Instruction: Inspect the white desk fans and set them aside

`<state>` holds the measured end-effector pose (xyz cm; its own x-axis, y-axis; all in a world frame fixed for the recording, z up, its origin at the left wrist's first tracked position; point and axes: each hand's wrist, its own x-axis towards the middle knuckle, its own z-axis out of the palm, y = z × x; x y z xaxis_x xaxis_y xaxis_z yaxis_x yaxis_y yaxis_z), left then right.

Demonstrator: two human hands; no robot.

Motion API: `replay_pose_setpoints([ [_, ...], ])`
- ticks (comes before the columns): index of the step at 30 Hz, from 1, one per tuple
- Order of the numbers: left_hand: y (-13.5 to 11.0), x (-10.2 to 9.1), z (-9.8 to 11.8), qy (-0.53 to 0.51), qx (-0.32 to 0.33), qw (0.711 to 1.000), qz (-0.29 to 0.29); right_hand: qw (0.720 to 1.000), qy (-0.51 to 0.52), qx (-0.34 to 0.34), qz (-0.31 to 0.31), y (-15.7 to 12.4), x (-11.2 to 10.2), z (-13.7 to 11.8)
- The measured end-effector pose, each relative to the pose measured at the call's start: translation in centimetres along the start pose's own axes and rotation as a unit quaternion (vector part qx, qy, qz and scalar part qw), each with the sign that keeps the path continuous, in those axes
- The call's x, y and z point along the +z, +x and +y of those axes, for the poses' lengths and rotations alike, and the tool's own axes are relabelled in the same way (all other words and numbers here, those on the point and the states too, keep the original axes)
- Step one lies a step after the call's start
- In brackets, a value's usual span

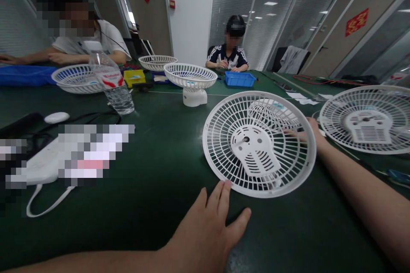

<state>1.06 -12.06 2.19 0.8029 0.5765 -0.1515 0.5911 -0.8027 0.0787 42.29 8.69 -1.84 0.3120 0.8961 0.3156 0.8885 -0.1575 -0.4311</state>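
A white fan grille [256,143] with a motor mount in its middle is tilted up on the green table [160,170]. My right hand [309,134] reaches behind its right rim and holds it there, fingers seen through the mesh. My left hand [208,226] lies flat on the table just below the grille's near edge, fingers stretched out, holding nothing. A second grille of the same kind [367,119] lies flat to the right.
A water bottle [112,83], a fan base with a grille on it [191,81], more grilles [75,79], a blue tray [239,79] and a yellow box [134,77] stand further back. Two people sit at the far side. White devices and cables lie at left.
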Motion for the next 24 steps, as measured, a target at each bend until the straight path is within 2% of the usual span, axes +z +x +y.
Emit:
replay_pose_setpoints([
  [6,0.6,-0.9,0.0,0.021,0.013,0.998,0.063,1.000,-0.004,-0.018,-0.018,0.0,-0.5,0.0],
  [13,0.9,0.2,0.1,0.060,0.011,0.995,0.083,1.000,-0.001,-0.026,-0.017,0.2,-0.3,-0.1],
  [20,1.4,-1.5,-0.4,0.025,-0.005,0.993,0.115,0.999,-0.003,-0.020,-0.027,0.1,-0.4,0.1],
  [24,2.0,-1.7,-1.2,0.005,0.003,0.992,0.128,0.999,0.000,-0.023,-0.031,0.1,-0.4,0.3],
])
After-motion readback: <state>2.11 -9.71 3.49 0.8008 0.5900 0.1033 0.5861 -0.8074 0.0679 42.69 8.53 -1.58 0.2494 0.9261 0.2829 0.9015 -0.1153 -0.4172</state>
